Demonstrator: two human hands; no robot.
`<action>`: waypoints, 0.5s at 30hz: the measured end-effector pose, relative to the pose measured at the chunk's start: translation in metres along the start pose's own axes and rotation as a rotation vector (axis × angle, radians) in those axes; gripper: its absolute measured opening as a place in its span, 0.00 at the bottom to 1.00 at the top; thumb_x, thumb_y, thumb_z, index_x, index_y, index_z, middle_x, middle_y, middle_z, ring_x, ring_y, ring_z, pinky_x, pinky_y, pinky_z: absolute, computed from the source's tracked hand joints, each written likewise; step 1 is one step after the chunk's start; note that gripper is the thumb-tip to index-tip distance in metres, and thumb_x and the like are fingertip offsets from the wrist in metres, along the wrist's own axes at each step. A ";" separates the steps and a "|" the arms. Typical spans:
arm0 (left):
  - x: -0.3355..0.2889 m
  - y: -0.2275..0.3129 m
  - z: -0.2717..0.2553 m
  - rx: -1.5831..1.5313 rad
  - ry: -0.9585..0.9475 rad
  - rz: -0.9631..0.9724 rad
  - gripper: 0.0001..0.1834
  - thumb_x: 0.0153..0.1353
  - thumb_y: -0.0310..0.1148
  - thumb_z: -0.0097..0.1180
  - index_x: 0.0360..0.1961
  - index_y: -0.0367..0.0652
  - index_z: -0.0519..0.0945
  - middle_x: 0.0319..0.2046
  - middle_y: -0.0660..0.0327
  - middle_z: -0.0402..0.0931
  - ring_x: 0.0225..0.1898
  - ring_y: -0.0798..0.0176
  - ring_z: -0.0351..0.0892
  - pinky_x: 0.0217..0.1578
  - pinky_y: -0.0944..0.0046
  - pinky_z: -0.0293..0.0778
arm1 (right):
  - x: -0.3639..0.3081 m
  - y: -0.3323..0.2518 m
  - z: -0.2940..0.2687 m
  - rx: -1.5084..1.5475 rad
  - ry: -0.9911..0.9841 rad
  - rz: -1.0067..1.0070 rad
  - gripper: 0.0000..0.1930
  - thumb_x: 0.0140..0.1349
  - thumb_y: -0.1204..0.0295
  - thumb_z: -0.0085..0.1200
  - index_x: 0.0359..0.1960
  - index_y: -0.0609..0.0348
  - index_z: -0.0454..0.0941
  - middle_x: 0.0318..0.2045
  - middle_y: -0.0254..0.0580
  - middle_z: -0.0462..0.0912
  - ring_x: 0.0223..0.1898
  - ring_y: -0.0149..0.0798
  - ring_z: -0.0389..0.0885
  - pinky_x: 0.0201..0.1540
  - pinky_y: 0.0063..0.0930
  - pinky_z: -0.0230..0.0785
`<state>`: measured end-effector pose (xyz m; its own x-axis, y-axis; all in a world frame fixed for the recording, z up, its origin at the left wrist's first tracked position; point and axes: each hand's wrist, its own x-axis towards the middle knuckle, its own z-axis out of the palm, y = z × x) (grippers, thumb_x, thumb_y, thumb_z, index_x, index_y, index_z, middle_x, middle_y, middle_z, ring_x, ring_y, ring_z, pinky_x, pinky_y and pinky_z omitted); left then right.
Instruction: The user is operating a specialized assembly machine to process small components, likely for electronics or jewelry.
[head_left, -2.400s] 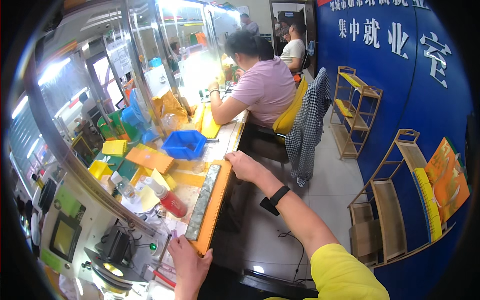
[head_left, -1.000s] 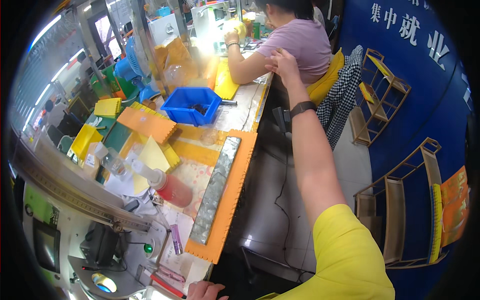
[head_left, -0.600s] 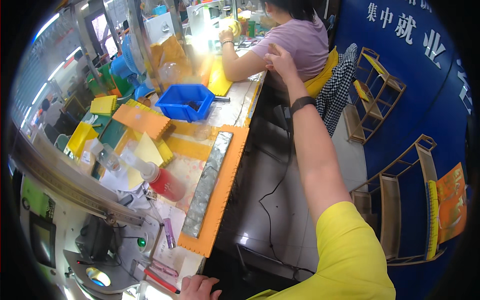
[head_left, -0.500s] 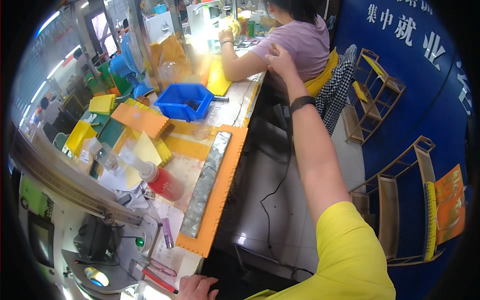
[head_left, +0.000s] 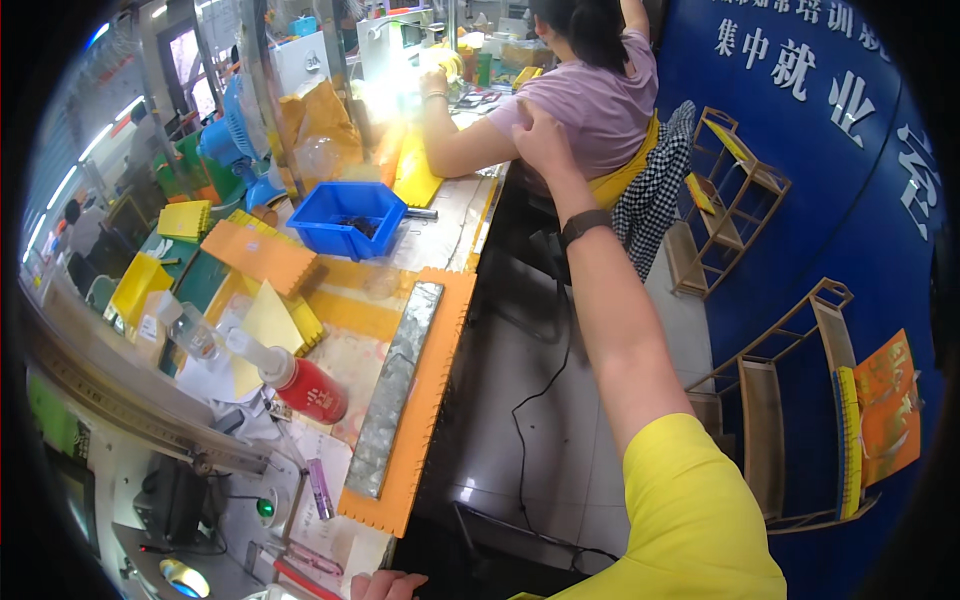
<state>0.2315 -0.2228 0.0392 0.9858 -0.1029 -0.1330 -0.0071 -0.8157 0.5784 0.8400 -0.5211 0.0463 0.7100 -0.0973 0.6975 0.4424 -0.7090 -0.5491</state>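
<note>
A flat orange board (head_left: 425, 400), its long outer side cut into small teeth, lies along the near edge of the worktable (head_left: 440, 240), at the lower centre of the frame. On it rests a long, narrow grey strip (head_left: 394, 390), its surface mottled and glossy like crumpled metal or polished stone; I can't say which.

The person's left hand (head_left: 388, 586) shows only at the very bottom, just below the board's near end, fingers bent and the rest cut off, so I can't tell whether they close on anything. The right hand (head_left: 546, 143) is up at the top centre, well apart from the board, knuckles raised and fingers curled; whether the fingertips meet, I can't make out. It overlaps the lilac shirt of a seated co-worker (head_left: 605, 100), and I can't tell if it touches. A dark, smooth band (head_left: 586, 226) circles that wrist, and a soft yellow sleeve (head_left: 690, 500) fills the lower right.

Left of the strip leans a rounded red bottle (head_left: 315, 392) with a white pump top. Above, near the centre left, sits an angular blue plastic bin (head_left: 325, 240) with small dark bits inside. Another orange board (head_left: 258, 255) lies on yellow notched pieces (head_left: 305, 322) at the left, close to a clear bottle (head_left: 195, 335).
</note>
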 end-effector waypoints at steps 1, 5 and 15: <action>0.001 0.000 0.000 -0.002 0.000 0.003 0.15 0.72 0.21 0.60 0.58 0.43 0.85 0.54 0.52 0.83 0.58 0.40 0.80 0.59 0.45 0.79 | 0.001 0.002 0.000 -0.003 0.001 -0.001 0.29 0.66 0.68 0.57 0.71 0.57 0.83 0.60 0.67 0.88 0.65 0.67 0.86 0.72 0.52 0.76; -0.002 -0.001 0.001 0.005 0.002 -0.024 0.16 0.71 0.21 0.59 0.58 0.43 0.85 0.54 0.53 0.83 0.58 0.40 0.80 0.59 0.45 0.79 | -0.007 -0.006 0.006 -0.032 -0.047 -0.026 0.28 0.66 0.71 0.56 0.69 0.62 0.83 0.59 0.67 0.88 0.63 0.68 0.86 0.71 0.53 0.76; 0.001 -0.009 0.005 0.003 -0.011 -0.009 0.17 0.71 0.21 0.59 0.59 0.44 0.85 0.56 0.52 0.84 0.59 0.40 0.80 0.59 0.44 0.79 | -0.046 0.002 -0.003 -0.319 -0.014 -0.564 0.25 0.69 0.73 0.59 0.67 0.63 0.84 0.53 0.55 0.92 0.54 0.54 0.92 0.58 0.40 0.82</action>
<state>0.2314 -0.2184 0.0303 0.9839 -0.1018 -0.1471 0.0012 -0.8184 0.5746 0.8063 -0.5203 0.0142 0.4242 0.3585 0.8316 0.5664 -0.8215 0.0652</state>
